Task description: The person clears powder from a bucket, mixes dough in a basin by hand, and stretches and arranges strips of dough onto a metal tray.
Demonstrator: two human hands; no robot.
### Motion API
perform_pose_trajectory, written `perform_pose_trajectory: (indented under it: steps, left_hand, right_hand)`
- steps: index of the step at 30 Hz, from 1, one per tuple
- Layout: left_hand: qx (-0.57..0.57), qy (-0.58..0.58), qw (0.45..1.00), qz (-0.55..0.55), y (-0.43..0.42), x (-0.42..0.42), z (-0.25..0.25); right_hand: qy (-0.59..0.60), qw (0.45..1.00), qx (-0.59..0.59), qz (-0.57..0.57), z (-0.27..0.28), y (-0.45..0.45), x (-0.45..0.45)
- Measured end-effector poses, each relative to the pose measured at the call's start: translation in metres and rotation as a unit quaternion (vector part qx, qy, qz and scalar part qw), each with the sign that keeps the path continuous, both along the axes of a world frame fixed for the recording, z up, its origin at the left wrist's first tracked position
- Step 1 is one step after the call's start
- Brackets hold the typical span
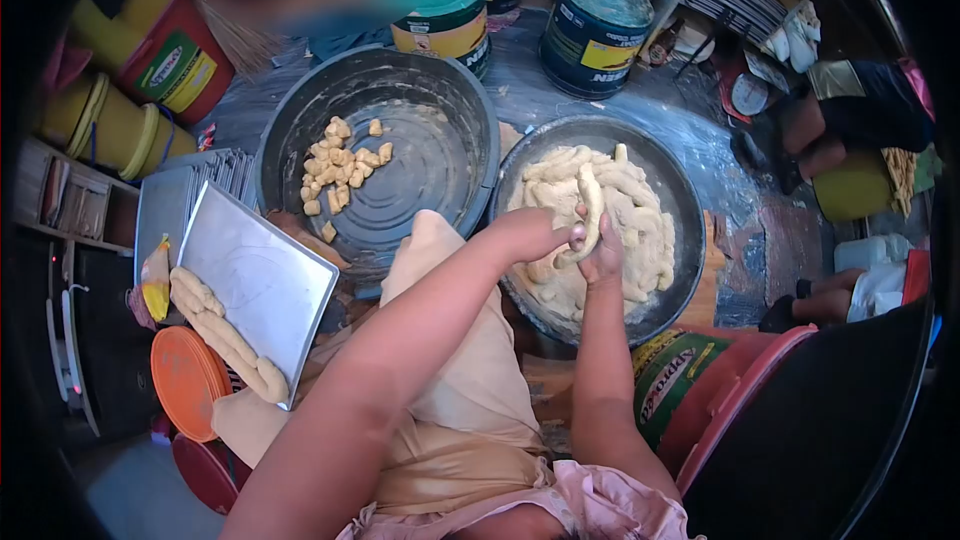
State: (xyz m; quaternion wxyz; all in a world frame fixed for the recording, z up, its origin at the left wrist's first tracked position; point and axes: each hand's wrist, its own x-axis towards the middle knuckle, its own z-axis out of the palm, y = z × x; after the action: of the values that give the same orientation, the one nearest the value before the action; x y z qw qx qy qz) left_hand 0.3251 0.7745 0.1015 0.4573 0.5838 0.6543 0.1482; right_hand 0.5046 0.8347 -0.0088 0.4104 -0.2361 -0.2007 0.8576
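Observation:
A long, pale rope of dough [591, 202] is held up over the dark basin [683, 165] on the right. My left hand [532, 233] has its fingers closed round the rope's lower part. On the other side, my right hand [603, 256] cups the same piece from the right, with its thumb along it. Beneath both hands, the basin holds a heap of floury dough ropes [648, 230], lying across one another. Part of the held rope's lower end is hidden by my fingers.
To the left stands a larger dark tub [470, 130] with small browned chunks [340, 165]. A metal tray [255, 270] carries a twisted dough strip [225, 335] along its edge. Lidded buckets [597, 35] stand behind, and a red bucket [700, 380] at lower right. Another person's legs [812, 125] show at right.

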Motion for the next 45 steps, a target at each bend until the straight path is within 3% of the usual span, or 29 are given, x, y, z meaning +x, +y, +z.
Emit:
perform_pose_trajectory:
  steps: [1, 2, 3, 5, 6, 7, 9, 10, 11, 13, 15, 17, 19, 20, 22, 25, 28, 31, 32, 34, 36, 39, 40, 42, 43, 45]
  left_hand:
    - [0.047, -0.041, 0.997, 0.043, 0.002, 0.004, 0.000]
    - [0.022, -0.168, 0.982, 0.083, 0.009, 0.009, 0.002]
    - [-0.001, -0.292, 0.948, 0.124, 0.015, 0.015, 0.006]
    - [0.027, -0.351, 0.917, 0.189, 0.023, 0.021, 0.014]
    - [0.100, -0.370, 0.891, 0.242, 0.029, 0.029, 0.003]
    - [0.174, -0.381, 0.860, 0.292, 0.034, 0.039, -0.009]
    - [0.161, -0.459, 0.816, 0.312, 0.038, 0.047, -0.011]
    - [0.158, -0.450, 0.823, 0.308, 0.030, 0.048, -0.003]
    - [0.156, -0.442, 0.831, 0.301, 0.026, 0.047, 0.008]
    - [0.203, -0.363, 0.860, 0.297, 0.037, 0.054, -0.005]
    - [0.189, -0.313, 0.888, 0.280, 0.035, 0.052, -0.008]
    - [0.160, -0.333, 0.887, 0.276, 0.033, 0.058, -0.004]
    - [0.122, -0.417, 0.853, 0.290, 0.035, 0.069, -0.001]
    - [0.129, -0.588, 0.771, 0.210, 0.024, 0.068, 0.018]
    - [0.114, -0.532, 0.814, 0.203, -0.008, 0.062, 0.063]
    - [0.053, -0.558, 0.817, 0.136, 0.024, 0.058, 0.020]
    - [0.091, -0.641, 0.747, 0.153, 0.012, 0.049, 0.030]
    - [0.019, -0.596, 0.796, 0.104, -0.004, 0.049, 0.048]
    - [0.089, -0.575, 0.811, 0.058, 0.008, 0.053, 0.026]
    - [0.046, -0.515, 0.850, 0.100, -0.002, 0.054, 0.038]
    - [0.005, -0.449, 0.882, 0.141, -0.011, 0.054, 0.050]
    - [0.105, -0.562, 0.778, 0.260, 0.004, 0.055, 0.038]
    - [0.135, -0.594, 0.734, 0.301, 0.006, 0.052, 0.032]
    - [0.168, -0.584, 0.699, 0.377, 0.010, 0.034, 0.021]
    - [0.187, -0.576, 0.680, 0.413, 0.010, 0.023, 0.025]
    - [0.228, -0.622, 0.591, 0.461, -0.003, -0.002, 0.039]
  right_hand:
    - [0.045, 0.998, 0.018, 0.033, 0.010, -0.001, -0.004]
    - [0.121, 0.986, 0.096, 0.069, 0.019, -0.003, -0.009]
    - [-0.043, 0.987, 0.156, 0.015, 0.034, -0.009, -0.014]
    - [-0.349, 0.893, 0.272, -0.084, 0.056, -0.028, -0.028]
    - [-0.459, 0.731, 0.484, -0.143, 0.053, -0.034, -0.033]
    - [-0.519, 0.510, 0.655, -0.202, 0.049, -0.036, -0.028]
    - [-0.604, 0.577, 0.546, -0.060, -0.049, -0.040, 0.008]
    - [-0.677, 0.558, 0.452, 0.161, -0.055, -0.041, 0.016]
    - [-0.711, 0.495, 0.337, 0.369, -0.061, -0.037, 0.022]
    - [-0.612, 0.610, 0.390, 0.319, -0.096, -0.032, 0.060]
    - [-0.558, 0.744, 0.366, 0.043, -0.075, -0.018, 0.066]
    - [-0.433, 0.788, 0.378, -0.222, 0.028, -0.033, 0.016]
    - [-0.327, 0.748, 0.518, -0.257, 0.082, -0.035, -0.019]
    - [-0.372, 0.737, 0.522, -0.216, 0.100, -0.026, -0.029]
    - [-0.459, 0.707, 0.522, -0.132, 0.121, -0.012, -0.042]
    - [-0.377, 0.869, 0.246, -0.206, 0.134, -0.010, -0.057]
    - [-0.460, 0.765, 0.406, -0.196, 0.157, -0.071, -0.078]
    - [-0.639, 0.643, 0.396, -0.144, 0.126, -0.005, -0.045]
    - [-0.549, 0.672, 0.460, -0.188, 0.108, 0.014, -0.025]
    - [-0.462, 0.814, 0.302, -0.180, 0.120, 0.018, -0.018]
    - [-0.312, 0.909, 0.190, -0.200, 0.110, 0.025, -0.009]
    - [-0.328, 0.937, 0.111, -0.047, 0.091, -0.009, -0.013]
    - [-0.390, 0.906, 0.160, 0.032, 0.099, -0.020, -0.017]
    - [-0.496, 0.808, 0.251, 0.193, 0.115, -0.037, -0.021]
    - [-0.521, 0.771, 0.302, 0.207, 0.112, -0.040, -0.018]
    - [-0.557, 0.687, 0.407, 0.228, 0.104, -0.044, -0.014]
